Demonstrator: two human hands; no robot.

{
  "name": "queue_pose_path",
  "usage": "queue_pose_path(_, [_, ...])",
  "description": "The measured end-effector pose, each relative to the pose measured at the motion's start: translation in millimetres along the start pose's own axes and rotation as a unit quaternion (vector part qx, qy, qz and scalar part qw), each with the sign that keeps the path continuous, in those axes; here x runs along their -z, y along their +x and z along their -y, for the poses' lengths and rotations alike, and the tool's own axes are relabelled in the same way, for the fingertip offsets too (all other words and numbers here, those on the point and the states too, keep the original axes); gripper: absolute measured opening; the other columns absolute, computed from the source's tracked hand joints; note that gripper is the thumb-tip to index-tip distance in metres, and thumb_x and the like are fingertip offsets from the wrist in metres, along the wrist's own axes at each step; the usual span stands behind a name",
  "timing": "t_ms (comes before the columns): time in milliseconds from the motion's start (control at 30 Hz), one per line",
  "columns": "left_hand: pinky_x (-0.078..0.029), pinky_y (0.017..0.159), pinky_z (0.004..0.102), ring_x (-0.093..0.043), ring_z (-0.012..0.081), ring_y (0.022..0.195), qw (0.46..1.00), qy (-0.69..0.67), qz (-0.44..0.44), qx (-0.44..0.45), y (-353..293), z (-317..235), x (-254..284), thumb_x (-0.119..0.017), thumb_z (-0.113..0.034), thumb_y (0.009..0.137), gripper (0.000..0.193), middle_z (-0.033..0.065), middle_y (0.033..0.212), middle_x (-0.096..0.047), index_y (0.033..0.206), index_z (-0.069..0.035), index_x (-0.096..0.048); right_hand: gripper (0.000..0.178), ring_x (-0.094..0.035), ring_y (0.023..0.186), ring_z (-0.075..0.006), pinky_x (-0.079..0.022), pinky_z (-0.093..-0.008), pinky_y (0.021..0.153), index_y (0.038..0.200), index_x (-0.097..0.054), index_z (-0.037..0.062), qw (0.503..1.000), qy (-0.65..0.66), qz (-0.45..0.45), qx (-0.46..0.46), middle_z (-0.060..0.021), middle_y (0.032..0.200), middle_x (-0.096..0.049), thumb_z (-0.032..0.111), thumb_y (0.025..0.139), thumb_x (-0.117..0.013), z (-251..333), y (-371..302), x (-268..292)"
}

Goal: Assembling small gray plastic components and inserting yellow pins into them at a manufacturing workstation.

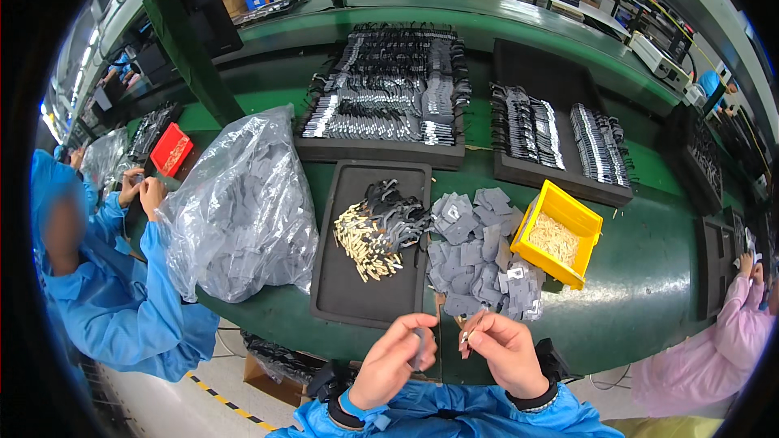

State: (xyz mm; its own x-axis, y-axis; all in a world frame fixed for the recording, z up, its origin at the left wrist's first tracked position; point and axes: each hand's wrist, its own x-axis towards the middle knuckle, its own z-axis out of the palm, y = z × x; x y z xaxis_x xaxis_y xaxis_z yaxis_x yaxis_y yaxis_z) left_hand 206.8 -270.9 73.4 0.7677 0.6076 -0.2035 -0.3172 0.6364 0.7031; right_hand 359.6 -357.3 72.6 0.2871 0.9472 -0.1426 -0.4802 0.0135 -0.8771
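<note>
Head view: my left hand (pixel 391 361) pinches a small grey flat piece (pixel 419 346) between thumb and fingertips, and my right hand (pixel 505 349) closes on a thin pale stick (pixel 471 329), both just off the near edge of the green bench (pixel 649 276). The yellow bin (pixel 586 221) holds pale sticks. The black tray (pixel 349 292) carries cream-coloured sticks (pixel 365 242) beside dark assembled parts. Loose grey flat pieces (pixel 475 255) lie heaped between tray and bin. A crinkled clear plastic bag (pixel 239 207) is stuffed with grey pieces.
</note>
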Motion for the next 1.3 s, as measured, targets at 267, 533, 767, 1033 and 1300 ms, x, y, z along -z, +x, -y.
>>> queue_pose_path(267, [-0.041, 0.064, 0.0243, -0.049, 0.01, 0.077, 0.997, -0.055, 0.039, 0.023, 1.2, 20.8, 13.8, -0.049, -0.008, 0.091, 0.024, 0.0044, 0.093, -0.053, 0.114, -0.004, -0.044, 0.005, -0.048, 0.077, -0.0072, -0.039, -0.0199, 0.066, 0.087, -0.056, 0.0006, 0.996, 0.047, 0.044, -0.064, -0.002, 0.09, -0.049, 0.006, 0.086, -0.056, -3.5, -4.2, -9.8])
queue_pose_path(533, [-0.041, 0.067, 0.0233, -0.05, 0.0092, 0.079, 0.999, -0.032, 0.018, 0.003, 2.2, 34.3, 23.3, -0.051, -0.007, 0.089, 0.021, 0.0041, 0.093, -0.054, 0.11, -0.004, -0.048, 0.006, -0.046, 0.073, -0.0055, -0.037, -0.0186, 0.063, 0.083, -0.056, 0.001, 0.995, 0.03, 0.027, -0.087, -0.0006, 0.086, -0.048, 0.006, 0.086, -0.056, -11.1, -3.3, -12.7])
queue_pose_path(767, [-0.042, 0.073, 0.0238, -0.051, 0.0103, 0.084, 0.998, -0.052, 0.016, -0.009, 2.8, 36.4, 24.6, -0.052, -0.008, 0.089, 0.018, 0.0039, 0.093, -0.055, 0.107, -0.004, -0.051, 0.008, -0.045, 0.07, -0.0043, -0.035, -0.0179, 0.061, 0.08, -0.056, 0.001, 0.995, 0.009, 0.023, -0.096, 0.0007, 0.084, -0.049, 0.007, 0.086, -0.057, -12.9, -1.6, -12.7])
queue_pose_path(1033, [-0.042, 0.074, 0.0242, -0.051, 0.0101, 0.085, 0.998, -0.064, 0.018, 0.002, 3.0, 35.9, 24.6, -0.053, -0.008, 0.089, 0.017, 0.0036, 0.093, -0.054, 0.106, -0.004, -0.051, 0.007, -0.044, 0.071, -0.0044, -0.035, -0.0188, 0.063, 0.081, -0.056, 0.0004, 0.994, 0.009, 0.037, -0.098, 0.0009, 0.082, -0.049, 0.005, 0.086, -0.057, -13.8, 0.5, -10.8])
queue_pose_path(1300, [-0.041, 0.072, 0.0239, -0.05, 0.0096, 0.083, 0.998, -0.055, 0.011, 0.001, 2.4, 37.4, 24.4, -0.053, -0.008, 0.089, 0.015, 0.0029, 0.091, -0.055, 0.104, -0.004, -0.052, 0.008, -0.044, 0.073, -0.0041, -0.035, -0.0188, 0.064, 0.078, -0.056, 0.0008, 0.995, 0.008, 0.035, -0.097, 0.0016, 0.081, -0.05, 0.004, 0.085, -0.058, -13.8, -0.4, -10.9])
